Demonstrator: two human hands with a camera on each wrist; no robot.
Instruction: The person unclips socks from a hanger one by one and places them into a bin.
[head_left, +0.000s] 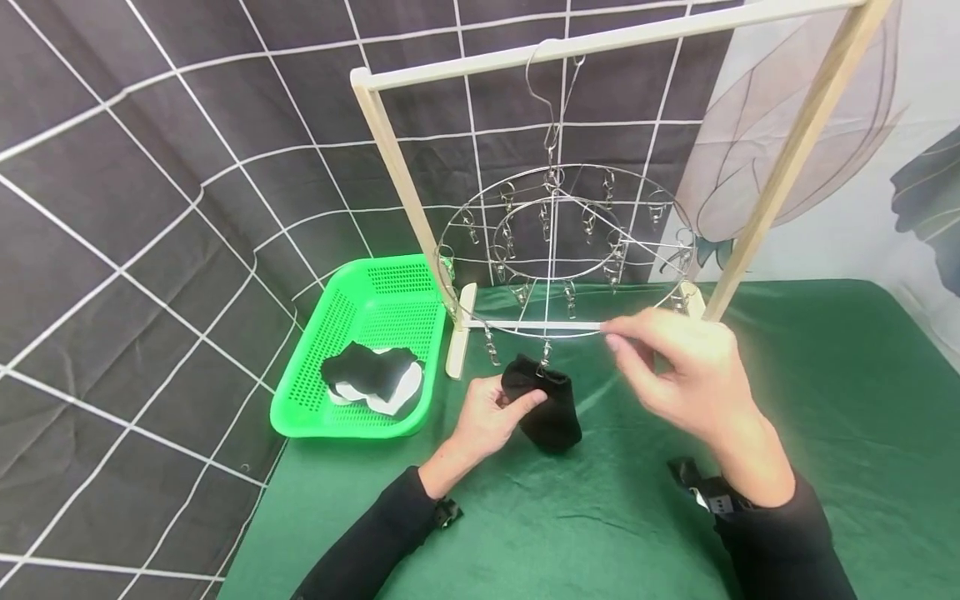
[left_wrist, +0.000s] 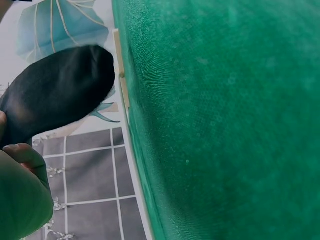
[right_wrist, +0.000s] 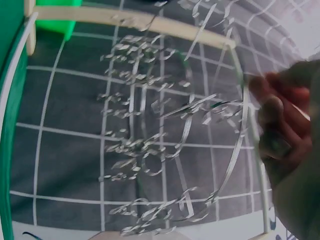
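In the head view, my left hand [head_left: 486, 421] pinches a black sock [head_left: 553, 421] near its cuff, the thumb lying across the front. A metal clip [head_left: 546, 354] at the front of the round clip hanger [head_left: 551, 275] meets the cuff's upper edge. The left wrist view has the black sock [left_wrist: 60, 90] stretching out from the fingers. My right hand [head_left: 693, 379] has thumb and forefinger brought together at the hanger's front right rim. The right wrist view is blurred, with the right hand [right_wrist: 290, 110] beside the wire ring.
A wooden frame [head_left: 795, 158] carries the hanger by its hook. To the left stands a green plastic basket [head_left: 288, 408] with black and white cloth pieces [head_left: 371, 379] inside. Green cloth [head_left: 622, 533] covers the table; a dark gridded curtain [head_left: 180, 250] hangs behind and to the left.
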